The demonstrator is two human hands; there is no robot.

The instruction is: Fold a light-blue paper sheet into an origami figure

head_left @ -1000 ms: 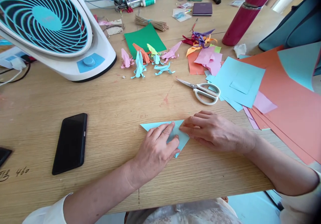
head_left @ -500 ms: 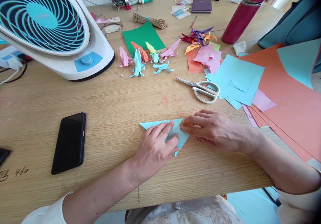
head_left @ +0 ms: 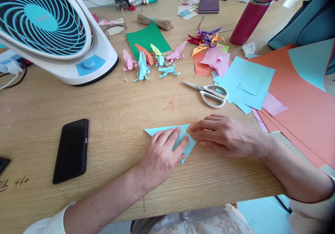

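Observation:
A folded sheet of light blue paper (head_left: 188,144) lies on the wooden table close to its front edge, with one point out to the left and a notch at the upper right. Across its middle, my left hand (head_left: 163,152) rests with spread fingers, pressing the sheet down and covering part of it. My right hand (head_left: 222,134) is at the paper's right edge, its fingers bent and slightly apart, the tips by the notch. Nothing shows between them. Beyond the hands lie white-handled scissors (head_left: 213,96).
Several folded paper figures (head_left: 142,66) stand beside a green sheet (head_left: 149,38). Blue sheets (head_left: 252,80) and large orange paper (head_left: 300,104) cover the right side. A phone (head_left: 70,152) and a fan (head_left: 91,66) are at left; a magenta bottle (head_left: 247,21) stands behind.
My right fingertips have drawn slightly back from the notch of the blue paper. My left forefinger has shifted a little on the sheet. The view has moved slightly.

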